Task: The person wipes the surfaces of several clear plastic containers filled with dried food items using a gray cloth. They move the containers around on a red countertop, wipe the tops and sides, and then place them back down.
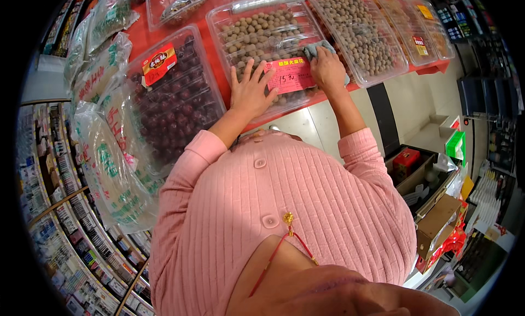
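Note:
A clear plastic tub [268, 12] holding small round brown items, perhaps dried longans, lies in front of me on a red-covered table. My left hand [251, 87] rests spread on its lid, fingertips at the left edge of a pink label [292, 76] that bears writing. In my right hand [326, 69] is a grey-green cloth [319, 49], pressed to the lid by the label's right end. Some of the cloth is hidden under the fingers. To the left is a tub of dark red fruit [176, 106] with an orange-red label [159, 63].
Another tub of round brown items [361, 37] stands on the right, with further lidded tubs [404, 26] beyond it. Printed plastic bags [115, 164] crowd the left side. Stocked shelves [69, 217] stand past them. An open cardboard box [438, 223] is at the lower right.

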`<state>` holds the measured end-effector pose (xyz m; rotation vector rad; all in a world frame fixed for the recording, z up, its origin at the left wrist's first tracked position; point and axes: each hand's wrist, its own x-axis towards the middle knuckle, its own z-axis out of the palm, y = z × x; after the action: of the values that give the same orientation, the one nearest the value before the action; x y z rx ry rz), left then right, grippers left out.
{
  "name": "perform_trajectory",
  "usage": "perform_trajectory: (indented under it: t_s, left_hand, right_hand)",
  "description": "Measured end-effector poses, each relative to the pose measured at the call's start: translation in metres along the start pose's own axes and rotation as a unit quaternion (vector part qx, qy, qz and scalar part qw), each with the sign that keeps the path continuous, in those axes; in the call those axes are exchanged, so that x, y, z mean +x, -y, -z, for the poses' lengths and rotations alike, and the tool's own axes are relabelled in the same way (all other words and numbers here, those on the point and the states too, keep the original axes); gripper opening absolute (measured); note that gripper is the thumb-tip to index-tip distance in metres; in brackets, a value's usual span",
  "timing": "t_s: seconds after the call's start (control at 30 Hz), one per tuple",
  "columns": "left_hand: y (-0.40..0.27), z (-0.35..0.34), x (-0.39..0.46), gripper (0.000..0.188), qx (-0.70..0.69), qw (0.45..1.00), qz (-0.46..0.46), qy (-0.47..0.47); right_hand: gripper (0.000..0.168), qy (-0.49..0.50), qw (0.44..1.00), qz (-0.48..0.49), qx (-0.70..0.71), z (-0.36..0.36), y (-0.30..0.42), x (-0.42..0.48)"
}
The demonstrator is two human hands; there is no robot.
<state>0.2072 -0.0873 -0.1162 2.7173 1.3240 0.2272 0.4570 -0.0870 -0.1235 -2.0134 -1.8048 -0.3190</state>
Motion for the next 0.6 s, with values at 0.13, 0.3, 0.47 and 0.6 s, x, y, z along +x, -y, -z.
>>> perform_trajectory:
  t_s: [0.13,0.3,0.47,0.6]
  left_hand:
    - [0.002,0.0,-0.002,0.057,0.005,1.0,0.002,-0.008]
    - [-0.001,0.002,-0.005,0.056,-0.011,1.0,0.003,-0.006]
    - [0.003,0.003,-0.002,0.059,0.019,0.999,0.014,0.021]
    - [0.009,0.001,-0.007,0.053,-0.048,0.998,0.01,-0.032]
  right_hand:
    - [0.03,-0.025,0.999,-0.01,0.027,-0.008,0.008,0.01]
    - [0.028,-0.02,0.999,0.014,0.031,-0.008,0.033,-0.001]
    - [0.03,0.017,0.98,0.076,0.182,-0.011,0.101,-0.019]
    - [0.03,0.077,0.952,0.033,0.296,-0.001,0.095,-0.009]
